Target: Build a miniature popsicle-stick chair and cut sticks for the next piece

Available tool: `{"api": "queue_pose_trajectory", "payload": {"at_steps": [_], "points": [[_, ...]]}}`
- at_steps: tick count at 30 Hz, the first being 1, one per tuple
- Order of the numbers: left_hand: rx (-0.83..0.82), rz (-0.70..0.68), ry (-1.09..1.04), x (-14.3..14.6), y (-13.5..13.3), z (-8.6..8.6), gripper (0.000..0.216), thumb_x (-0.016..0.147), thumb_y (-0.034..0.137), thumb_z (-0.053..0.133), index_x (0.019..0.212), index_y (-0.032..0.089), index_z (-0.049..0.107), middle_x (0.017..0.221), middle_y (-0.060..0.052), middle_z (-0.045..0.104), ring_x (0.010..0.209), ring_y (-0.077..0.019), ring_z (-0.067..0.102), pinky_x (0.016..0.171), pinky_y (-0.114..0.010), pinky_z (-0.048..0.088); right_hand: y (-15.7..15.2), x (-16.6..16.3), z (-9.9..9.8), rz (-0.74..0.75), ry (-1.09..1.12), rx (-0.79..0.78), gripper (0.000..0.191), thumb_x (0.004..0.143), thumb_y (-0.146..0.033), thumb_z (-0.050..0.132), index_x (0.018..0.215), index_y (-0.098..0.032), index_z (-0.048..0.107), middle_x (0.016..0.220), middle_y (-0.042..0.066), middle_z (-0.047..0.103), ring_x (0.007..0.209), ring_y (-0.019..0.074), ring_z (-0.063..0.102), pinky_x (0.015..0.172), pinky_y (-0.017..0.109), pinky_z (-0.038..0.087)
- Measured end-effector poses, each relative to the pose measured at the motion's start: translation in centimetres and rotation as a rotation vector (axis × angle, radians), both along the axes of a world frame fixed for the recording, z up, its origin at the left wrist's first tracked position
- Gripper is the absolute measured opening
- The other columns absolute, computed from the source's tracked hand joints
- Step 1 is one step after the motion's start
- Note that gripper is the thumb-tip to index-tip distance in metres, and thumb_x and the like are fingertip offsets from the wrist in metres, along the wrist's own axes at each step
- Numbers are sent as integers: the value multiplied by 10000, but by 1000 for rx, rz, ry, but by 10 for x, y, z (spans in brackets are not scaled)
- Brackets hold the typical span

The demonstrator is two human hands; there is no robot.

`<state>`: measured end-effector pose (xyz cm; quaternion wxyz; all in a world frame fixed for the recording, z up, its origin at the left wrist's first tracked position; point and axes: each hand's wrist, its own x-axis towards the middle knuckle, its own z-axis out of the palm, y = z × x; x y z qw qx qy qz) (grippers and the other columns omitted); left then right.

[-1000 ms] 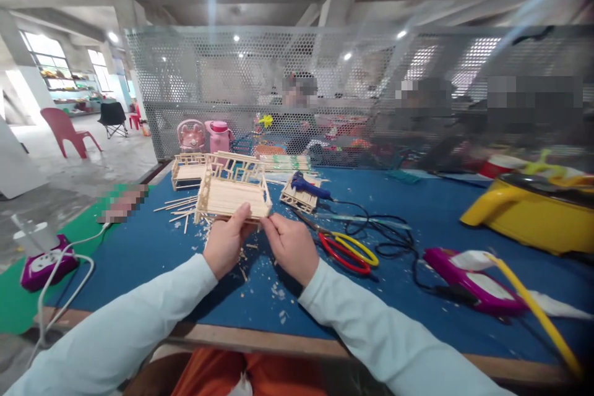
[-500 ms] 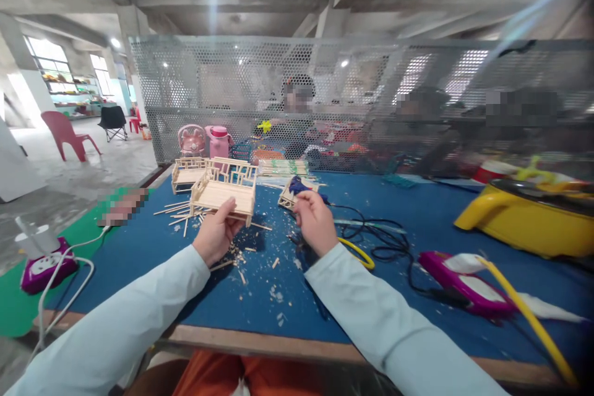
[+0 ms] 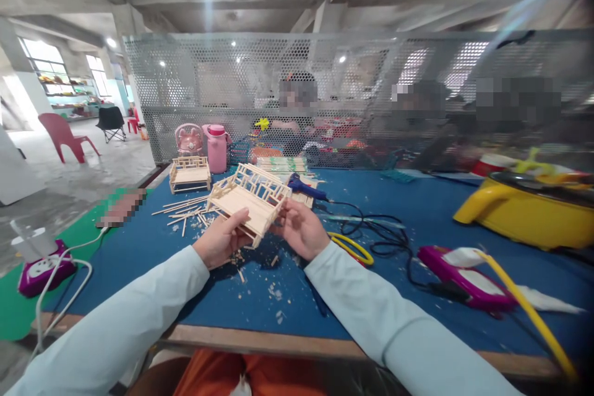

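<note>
A miniature bench (image 3: 250, 203) built of pale wooden sticks, with a slatted backrest, is held tilted above the table. My left hand (image 3: 225, 236) is closed on its front edge, thumb on the seat. At its right end, my right hand (image 3: 301, 228) has its fingers closed around the armrest corner; the fingertips are partly hidden. Just beyond that hand lies a blue glue gun (image 3: 306, 188) on a small stick-built piece. A similar miniature bench (image 3: 190, 174) stands upright at the back left, with loose sticks (image 3: 188, 207) in front of it.
Wood scraps litter the blue tabletop (image 3: 223, 303). A pink bottle (image 3: 217, 148) stands by the perforated metal screen (image 3: 260, 74), with people behind it. On the right are black cable (image 3: 390, 232), a purple power strip (image 3: 466, 278) and a yellow electric pan (image 3: 533, 216).
The held bench has moved right and turned, its right end now lower and nearer. My right hand has come from beside the glue gun to the bench's right end.
</note>
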<state>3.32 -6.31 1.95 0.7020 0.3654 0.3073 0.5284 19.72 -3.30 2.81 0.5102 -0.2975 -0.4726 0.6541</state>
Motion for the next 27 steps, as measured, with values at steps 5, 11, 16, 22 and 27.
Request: {"api": "queue_pose_trajectory", "payload": {"at_steps": [5,11,16,22,27], "points": [[47,-139,195,4,-4,-5,417,596,330,746,957,151,640,922,-107,689,668,-161,646,560,-239,504,4,-4,-5,-118,-15,-47,231,653,-326,629,845,-200,613,794,13,698,737,189,653,654,314,512],[155,228,545,-5,9,-8,373,730,501,558,689,132,598,520,-21,601,459,-117,556,473,-221,433,16,9,-3,-402,24,66,250,559,-312,717,761,-182,647,713,-2,691,721,193,644,703,313,493],[509,665,668,-23,17,0,379,685,348,652,1005,155,587,904,-63,661,817,-157,610,732,-251,461,11,10,0,-323,-47,79,237,544,-331,723,717,-182,661,699,2,691,672,181,632,671,297,484],[615,367,668,-23,18,1,381,707,268,625,1076,176,629,1124,-80,631,1048,-216,554,953,-298,360,-1,-2,-7,-189,-126,124,282,573,-361,724,783,-182,667,763,26,703,721,202,640,717,333,488],[575,384,601,-22,18,0,341,694,286,634,1022,198,664,1032,-45,673,966,-220,582,888,-283,396,-5,-3,-7,-254,-182,216,351,604,-396,700,894,-201,670,948,48,696,901,231,626,821,367,473]]}}
